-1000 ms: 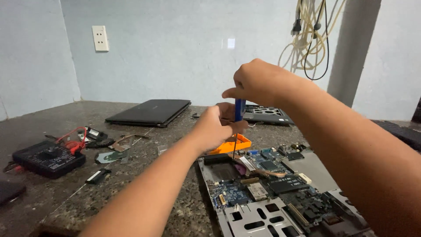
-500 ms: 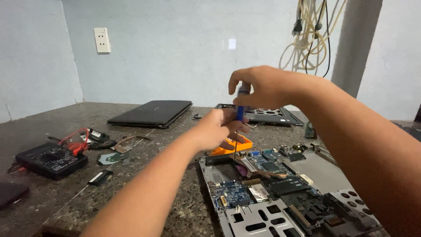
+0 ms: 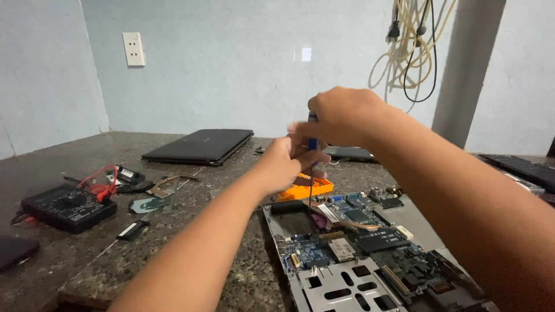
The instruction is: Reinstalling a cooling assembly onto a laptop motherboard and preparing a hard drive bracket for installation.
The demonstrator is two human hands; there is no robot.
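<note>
right hand in a closed grip on the blue handle of a screwdriver, thin metal shaft upright over the opened laptop with bare circuit board, left hand pinching the shaft, speckled stone bench, orange plastic tray just behind

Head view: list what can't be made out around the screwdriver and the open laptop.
- Screwdriver tip: too small to tell which screw it meets.
- Its handle: hidden by the right hand.
- Left hand fingers: hidden behind its back.
- Open laptop: cut off by the bottom edge.
- Orange tray: contents hidden by the left hand.
</note>
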